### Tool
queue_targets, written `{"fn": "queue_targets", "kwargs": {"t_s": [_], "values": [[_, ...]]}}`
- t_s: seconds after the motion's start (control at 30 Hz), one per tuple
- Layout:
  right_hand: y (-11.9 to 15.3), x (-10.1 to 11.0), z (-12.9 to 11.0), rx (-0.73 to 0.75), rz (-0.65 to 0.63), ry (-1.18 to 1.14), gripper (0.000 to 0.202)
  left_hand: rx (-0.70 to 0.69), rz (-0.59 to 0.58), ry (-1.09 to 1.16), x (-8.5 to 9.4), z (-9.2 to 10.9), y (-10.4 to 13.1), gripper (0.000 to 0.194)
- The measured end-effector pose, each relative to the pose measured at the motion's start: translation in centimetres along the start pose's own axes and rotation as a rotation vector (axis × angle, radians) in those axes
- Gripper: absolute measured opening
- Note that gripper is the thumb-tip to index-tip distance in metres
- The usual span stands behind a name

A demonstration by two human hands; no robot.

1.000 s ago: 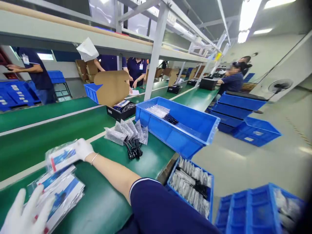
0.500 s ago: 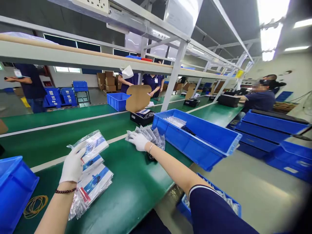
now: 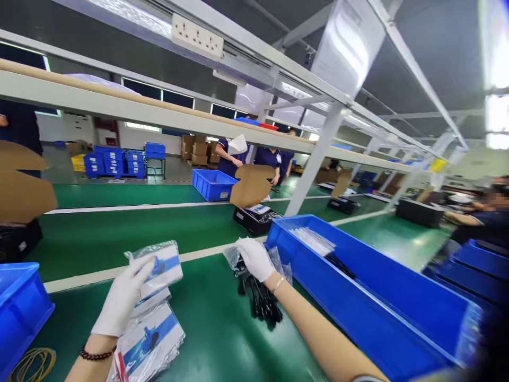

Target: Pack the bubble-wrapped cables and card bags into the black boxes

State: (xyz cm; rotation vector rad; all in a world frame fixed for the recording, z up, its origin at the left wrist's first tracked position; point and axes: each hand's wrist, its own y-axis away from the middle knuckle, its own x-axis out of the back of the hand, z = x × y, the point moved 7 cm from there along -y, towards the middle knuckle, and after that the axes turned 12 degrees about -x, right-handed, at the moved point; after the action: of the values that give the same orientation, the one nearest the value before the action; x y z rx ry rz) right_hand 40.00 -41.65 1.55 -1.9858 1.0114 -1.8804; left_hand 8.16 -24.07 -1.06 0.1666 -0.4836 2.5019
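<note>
1. A green counter (image 3: 214,339) runs through a busy workshop, a pale shelf (image 3: 119,109) overhead.
2. Far left, a blue bin (image 3: 24,313), with rubber bands (image 3: 35,353) loose beside it.
3. Here's the gloved left hand (image 3: 121,297), fingers closed on the left edge of a bagged leaflet (image 3: 169,269), just over a pile of bagged leaflets (image 3: 153,339). Blue pictures, red strip, no print legible!
4. Behind, a small blue bin (image 3: 209,185) wears a label (image 3: 224,195), too tiny to read.
5. Now the gloved right hand (image 3: 256,259), right on top of the bubble-wrapped cables (image 3: 264,305), black ends fanning out beneath; fingertips hidden, can't tell whether they're gripping.
6. Just beyond, a long blue bin (image 3: 318,281) carries wrapped packs (image 3: 312,240).
</note>
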Motion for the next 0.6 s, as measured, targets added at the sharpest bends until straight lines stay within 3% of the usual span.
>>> {"fn": "queue_targets", "kwargs": {"t_s": [0.1,0.17,0.27,0.33,0.47,0.6], "values": [[-0.6,1.6,-2.3,-0.138,0.304,-0.293,0.028,0.09,-0.112,0.166,-3.7,-0.8,-0.2,0.049],[-0.5,1.5,-6.0,-0.095,0.368,-0.525,0.022,0.188,-0.154,0.381,-6.4,-1.4,-0.2,0.053],[-0.6,-0.2,-13.3,0.144,0.196,-0.699,0.016,0.225,-0.061,0.727,-8.4,-1.8,-0.7,0.051],[-0.9,-1.9,-16.1,0.121,0.048,-0.764,0.015,0.197,0.025,0.767,-8.0,-2.3,-1.1,0.044],[-1.8,-6.2,-16.5,-0.204,-0.27,-0.875,0.022,0.193,0.01,0.696,-6.0,-3.5,-1.2,0.044],[-2.1,-8.2,-16.4,-0.285,-0.429,-0.935,0.029,0.186,-0.031,0.602,-4.7,-4.5,-1.0,0.045]]}}
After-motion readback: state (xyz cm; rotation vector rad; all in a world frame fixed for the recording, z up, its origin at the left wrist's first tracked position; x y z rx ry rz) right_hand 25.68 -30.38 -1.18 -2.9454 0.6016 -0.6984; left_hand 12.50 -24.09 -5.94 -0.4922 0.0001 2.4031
